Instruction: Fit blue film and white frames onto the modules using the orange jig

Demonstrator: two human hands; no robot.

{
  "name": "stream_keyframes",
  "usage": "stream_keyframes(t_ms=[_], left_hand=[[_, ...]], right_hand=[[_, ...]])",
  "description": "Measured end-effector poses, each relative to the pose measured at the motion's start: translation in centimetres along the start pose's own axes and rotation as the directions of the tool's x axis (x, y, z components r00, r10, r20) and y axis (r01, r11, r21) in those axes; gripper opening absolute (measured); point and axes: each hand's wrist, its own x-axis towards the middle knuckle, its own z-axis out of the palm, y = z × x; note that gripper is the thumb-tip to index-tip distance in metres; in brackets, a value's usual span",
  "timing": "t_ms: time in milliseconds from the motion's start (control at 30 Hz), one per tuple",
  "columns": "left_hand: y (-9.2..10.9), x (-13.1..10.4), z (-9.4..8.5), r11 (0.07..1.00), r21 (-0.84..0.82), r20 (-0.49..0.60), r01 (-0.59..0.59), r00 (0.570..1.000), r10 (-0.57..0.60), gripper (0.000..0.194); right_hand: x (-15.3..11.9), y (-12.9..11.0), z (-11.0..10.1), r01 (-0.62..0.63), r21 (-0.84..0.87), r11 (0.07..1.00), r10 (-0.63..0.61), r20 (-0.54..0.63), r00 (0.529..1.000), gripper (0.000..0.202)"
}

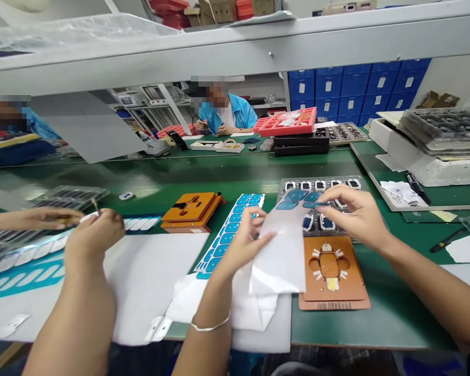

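From the head camera, the left hand [246, 237] pinches the near edge of a white backing sheet [282, 245], thumb and fingers closed on it. The sheet stands tilted up between the two hands, and a few blue stickers [296, 196] sit on its far end. The right hand [351, 213] reaches over that end with its fingers closed on the sheet's upper edge beside the stickers (whether it grips a sticker or only the sheet I cannot tell).

Just under the sheet's right side lies an orange fixture plate [331, 274] on the green bench [391, 308], with a small part seated in its middle recess. Behind it, partly covered by the right hand, is a clear tray of small white-rimmed parts [320, 186]. To the left of the left hand lies a long strip of blue stickers [230, 230], and more white sheets [258, 308] are piled beneath the wrist.

Further left, a second orange fixture [191, 210] rests on the bench. Another person's hands [94, 232] work at the left edge over white paper [149, 277], holding something thin that is too small to make out. Across the bench a seated person in a blue coat [235, 112] works near a red tray [288, 122].
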Motion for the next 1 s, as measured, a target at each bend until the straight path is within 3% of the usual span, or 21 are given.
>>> stream_keyframes(t_ms=[67,133,233,300,400,533,600,667,700,733,800,900,1000], left_hand=[[-0.4,0.4,-2.0,0.965,0.183,-0.093,0.191,0.98,-0.176,0.043],[-1.1,0.7,-3.7,0.913,0.281,-0.166,0.295,0.952,-0.256,0.04],[-2.0,0.9,-4.9,0.823,0.385,-0.261,0.417,0.905,-0.337,0.04],[-2.2,0.9,-5.1,0.748,0.454,-0.335,0.484,0.871,-0.36,0.04],[-1.8,0.9,-4.4,0.647,0.536,-0.442,0.543,0.833,-0.333,0.041],[-0.4,0.7,-2.3,0.588,0.628,-0.517,0.51,0.838,-0.174,0.039],[0.3,0.5,-0.8,0.62,0.683,-0.477,0.386,0.878,-0.021,0.033],[0.8,0.2,0.9,0.669,0.736,-0.359,0.1,0.896,0.26,0.022],[1.0,0.0,1.8,0.66,0.746,-0.276,-0.085,0.863,0.424,0.017],[1.2,-0.3,2.6,0.62,0.738,-0.189,-0.266,0.801,0.569,0.013],[1.5,-0.9,4.0,0.511,0.68,-0.023,-0.527,0.681,0.732,0.01],[2.0,-1.8,5.3,0.417,0.535,0.196,-0.735,0.588,0.785,0.012],[2.4,-2.3,5.8,0.406,0.411,0.318,-0.817,0.545,0.776,0.017]], right_hand=[[0.4,-0.2,-1.5,-0.096,-0.026,0.995,0.098,0.119,0.988,0.008],[0.6,-0.1,-2.6,-0.142,-0.106,0.984,0.168,0.305,0.937,0.01],[0.5,0.1,-3.2,-0.133,-0.23,0.964,0.244,0.574,0.781,0.011],[0.3,0.0,-2.9,-0.116,-0.285,0.951,0.286,0.68,0.675,0.012],[-0.1,-0.3,-2.0,-0.134,-0.358,0.924,0.364,0.719,0.591,0.014],[-0.6,-0.7,-1.0,-0.113,-0.42,0.9,0.4,0.698,0.594,0.021],[-0.8,-0.7,-0.6,-0.053,-0.455,0.889,0.386,0.682,0.621,0.022],[-1.0,-0.9,-0.4,0.023,-0.518,0.855,0.389,0.672,0.63,0.02],[-1.0,-1.1,-0.4,0.059,-0.552,0.832,0.401,0.672,0.623,0.019],[-1.1,-1.3,-0.3,0.093,-0.582,0.808,0.417,0.676,0.607,0.018],[-1.0,-1.8,-0.2,0.153,-0.622,0.768,0.443,0.688,0.574,0.016],[-1.0,-2.5,-0.1,0.209,-0.65,0.73,0.466,0.698,0.544,0.018],[-0.9,-2.7,0.0,0.228,-0.65,0.725,0.457,0.701,0.547,0.019]])
